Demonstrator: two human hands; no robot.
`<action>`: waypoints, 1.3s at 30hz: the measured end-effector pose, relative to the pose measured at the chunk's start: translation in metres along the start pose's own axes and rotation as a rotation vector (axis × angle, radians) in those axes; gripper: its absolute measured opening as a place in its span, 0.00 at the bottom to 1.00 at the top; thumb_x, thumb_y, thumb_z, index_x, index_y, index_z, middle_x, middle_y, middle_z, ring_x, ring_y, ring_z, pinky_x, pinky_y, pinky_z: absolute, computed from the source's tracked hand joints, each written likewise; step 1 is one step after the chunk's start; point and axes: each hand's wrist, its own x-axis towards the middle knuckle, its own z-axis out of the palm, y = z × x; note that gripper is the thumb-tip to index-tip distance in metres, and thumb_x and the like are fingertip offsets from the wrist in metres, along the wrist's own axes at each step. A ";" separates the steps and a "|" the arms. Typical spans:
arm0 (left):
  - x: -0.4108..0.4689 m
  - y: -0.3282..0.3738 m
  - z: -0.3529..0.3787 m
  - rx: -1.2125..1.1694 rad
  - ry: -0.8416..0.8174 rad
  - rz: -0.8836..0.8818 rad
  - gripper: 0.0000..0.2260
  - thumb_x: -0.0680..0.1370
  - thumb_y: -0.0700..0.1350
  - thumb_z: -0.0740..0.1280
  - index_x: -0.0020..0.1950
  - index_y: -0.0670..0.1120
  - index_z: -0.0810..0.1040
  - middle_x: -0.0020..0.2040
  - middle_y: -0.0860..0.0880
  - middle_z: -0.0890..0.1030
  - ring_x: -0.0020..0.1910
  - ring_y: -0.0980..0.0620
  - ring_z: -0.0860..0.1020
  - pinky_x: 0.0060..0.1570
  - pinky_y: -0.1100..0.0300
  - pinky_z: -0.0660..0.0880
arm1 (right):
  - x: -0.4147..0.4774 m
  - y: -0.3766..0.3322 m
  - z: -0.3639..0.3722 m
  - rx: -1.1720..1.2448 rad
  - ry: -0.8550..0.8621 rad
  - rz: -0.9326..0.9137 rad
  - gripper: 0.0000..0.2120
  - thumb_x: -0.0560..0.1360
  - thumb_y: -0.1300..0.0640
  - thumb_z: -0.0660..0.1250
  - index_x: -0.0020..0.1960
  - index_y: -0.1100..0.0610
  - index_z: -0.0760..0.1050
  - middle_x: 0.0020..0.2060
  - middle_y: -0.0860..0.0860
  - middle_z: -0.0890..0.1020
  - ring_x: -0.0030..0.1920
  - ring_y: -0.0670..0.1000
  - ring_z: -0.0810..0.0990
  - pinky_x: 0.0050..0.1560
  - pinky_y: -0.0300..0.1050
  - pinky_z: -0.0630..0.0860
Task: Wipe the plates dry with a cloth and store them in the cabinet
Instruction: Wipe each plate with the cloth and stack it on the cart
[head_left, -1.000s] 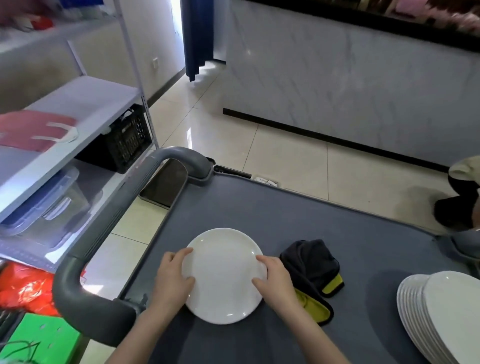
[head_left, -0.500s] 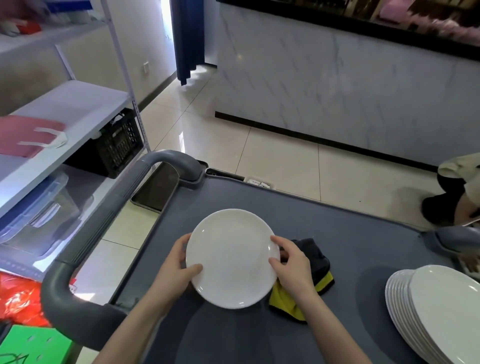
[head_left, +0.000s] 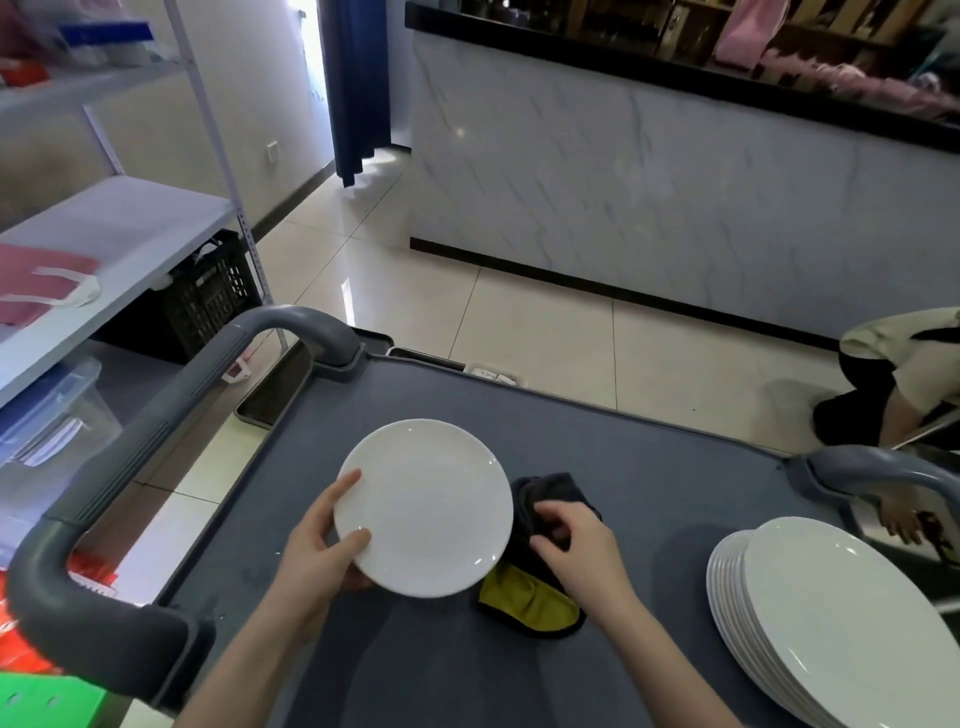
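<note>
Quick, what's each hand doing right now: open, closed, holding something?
Left hand: holding the white plate by its left rim, thumb on top.
Right hand: fingers curled into the dark cloth, gripping it.

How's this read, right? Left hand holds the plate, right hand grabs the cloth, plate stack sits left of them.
One slip: the head view shows the plate stack right of both hands, on the cart. The left hand holds the plate and the right hand grabs the cloth, as stated.
</note>
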 end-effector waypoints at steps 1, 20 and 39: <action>-0.002 -0.001 -0.001 -0.006 0.010 0.001 0.29 0.77 0.30 0.64 0.62 0.65 0.76 0.65 0.52 0.73 0.58 0.41 0.77 0.36 0.49 0.82 | -0.004 0.009 0.002 -0.106 -0.013 0.011 0.20 0.71 0.51 0.72 0.62 0.48 0.75 0.55 0.43 0.76 0.53 0.44 0.75 0.51 0.36 0.73; -0.028 0.001 0.026 -0.127 -0.064 0.033 0.39 0.72 0.32 0.71 0.71 0.69 0.66 0.68 0.54 0.74 0.60 0.39 0.78 0.38 0.44 0.81 | -0.024 -0.023 -0.067 0.487 0.073 -0.131 0.04 0.76 0.50 0.67 0.45 0.47 0.79 0.39 0.46 0.82 0.42 0.48 0.80 0.37 0.50 0.80; -0.050 0.032 0.081 -0.020 -0.248 0.203 0.36 0.69 0.45 0.74 0.70 0.72 0.65 0.52 0.44 0.83 0.46 0.48 0.82 0.39 0.43 0.80 | -0.003 -0.049 -0.038 -0.131 -0.226 -0.497 0.26 0.82 0.45 0.51 0.77 0.46 0.46 0.75 0.38 0.43 0.74 0.36 0.38 0.76 0.39 0.40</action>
